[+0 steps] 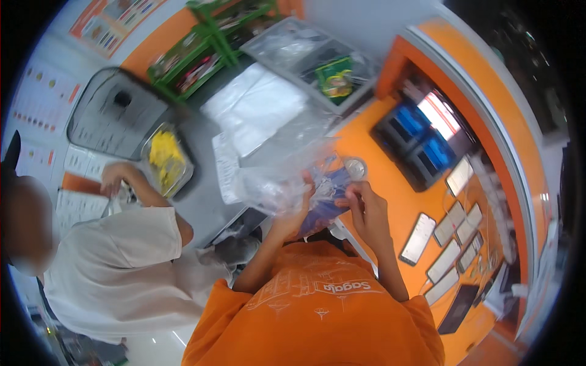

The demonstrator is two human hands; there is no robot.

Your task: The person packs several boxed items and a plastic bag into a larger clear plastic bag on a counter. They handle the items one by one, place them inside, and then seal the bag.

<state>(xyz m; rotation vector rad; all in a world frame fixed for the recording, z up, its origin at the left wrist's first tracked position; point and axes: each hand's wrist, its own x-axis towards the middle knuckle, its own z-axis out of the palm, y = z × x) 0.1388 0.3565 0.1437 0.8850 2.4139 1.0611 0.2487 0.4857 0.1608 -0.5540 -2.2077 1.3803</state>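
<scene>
My left hand (pixel 295 212) grips a clear plastic bag (pixel 270 187), its film crumpled over and around the fingers. Against it lies a blue plastic package (pixel 320 206), pale at its gathered middle. My right hand (pixel 364 201) is at the right side of this package, thumb and fingertips close together; blur hides whether they pinch it. Just above that hand, a round silvery lid or container (pixel 355 168) shows at the edge of the orange counter. Beyond the bag, a stack of white plastic sheets or bags (pixel 261 103) lies on the grey worktop, with a printed paper slip (pixel 226 167) beside it.
A co-worker in a light shirt (pixel 119 265) stands at left near a tray of yellow food (pixel 167 158). Green racks (pixel 187 64) and a grey divided bin (pixel 336 107) stand behind. Several phones (pixel 417 239) and a black device with blue parts (pixel 414 142) lie on the orange counter (pixel 384 187).
</scene>
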